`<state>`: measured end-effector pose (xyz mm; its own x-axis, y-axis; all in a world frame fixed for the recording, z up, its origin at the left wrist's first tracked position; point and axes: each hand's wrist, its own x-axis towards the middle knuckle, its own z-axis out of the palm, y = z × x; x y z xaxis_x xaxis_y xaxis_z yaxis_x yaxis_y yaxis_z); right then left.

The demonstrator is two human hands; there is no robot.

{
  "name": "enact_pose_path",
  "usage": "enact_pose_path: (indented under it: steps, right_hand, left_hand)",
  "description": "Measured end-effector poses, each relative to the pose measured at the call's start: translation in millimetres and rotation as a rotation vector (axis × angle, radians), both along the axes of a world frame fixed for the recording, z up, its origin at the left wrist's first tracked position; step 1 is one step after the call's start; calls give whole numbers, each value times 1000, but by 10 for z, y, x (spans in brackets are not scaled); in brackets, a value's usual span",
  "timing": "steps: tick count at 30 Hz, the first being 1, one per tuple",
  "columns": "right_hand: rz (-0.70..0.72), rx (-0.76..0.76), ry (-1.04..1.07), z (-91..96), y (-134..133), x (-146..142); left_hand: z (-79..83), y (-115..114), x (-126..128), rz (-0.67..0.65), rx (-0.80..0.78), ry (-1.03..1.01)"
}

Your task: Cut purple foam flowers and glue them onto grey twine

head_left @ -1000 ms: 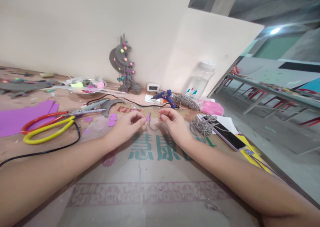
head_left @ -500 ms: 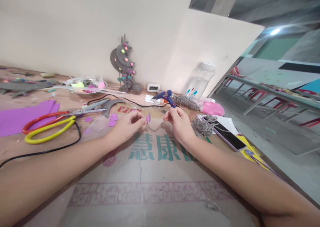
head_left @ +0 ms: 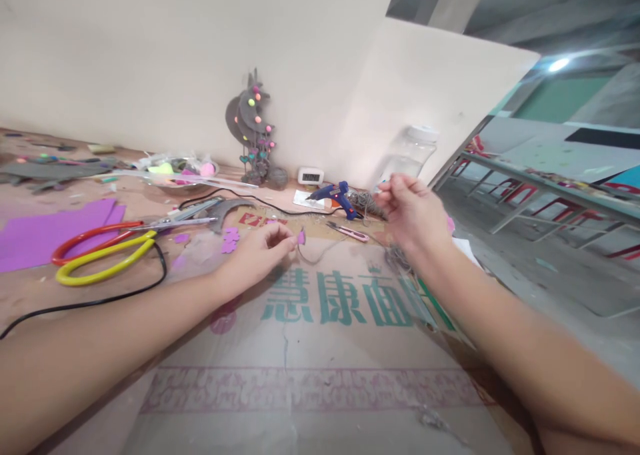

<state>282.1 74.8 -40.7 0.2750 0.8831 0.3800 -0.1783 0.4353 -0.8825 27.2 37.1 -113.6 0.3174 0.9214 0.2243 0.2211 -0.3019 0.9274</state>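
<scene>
My left hand (head_left: 267,248) is closed in a pinch on a small purple foam piece (head_left: 301,237) with grey yarn (head_left: 314,261) attached. From the piece the yarn loops down, then runs right over the printed cardboard toward the pink-handled thread snips (head_left: 353,232). Raised in front of the clear bottle (head_left: 419,149) is my right hand (head_left: 413,211), somewhat blurred. Its fingers are pressed together, and what they hold, if anything, I cannot make out. A blue glue gun (head_left: 336,196) lies between and beyond the hands.
Large scissors (head_left: 107,255) with red and yellow handles lie at left beside purple sheets (head_left: 60,231) and cut purple pieces (head_left: 230,240). A black cord (head_left: 85,304) crosses the table. A grey moon-shaped decoration (head_left: 250,118) and a small clock (head_left: 311,176) stand against the white board.
My right hand has moved right and up, away from the thread snips, now uncovered, and in front of the bottle. My left hand still pinches the purple piece. The view has shifted slightly.
</scene>
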Motion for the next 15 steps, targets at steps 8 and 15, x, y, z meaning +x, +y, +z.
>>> enact_pose_path:
  steps: [8, 15]
  right_hand:
    - [-5, 102, -195, 139, -63, 103]
    - [334, -153, -573, -394, -378, -478]
  left_hand:
    - [-35, 32, -15, -9, 16, -6]
    - [9, -1, -6, -24, 18, 14]
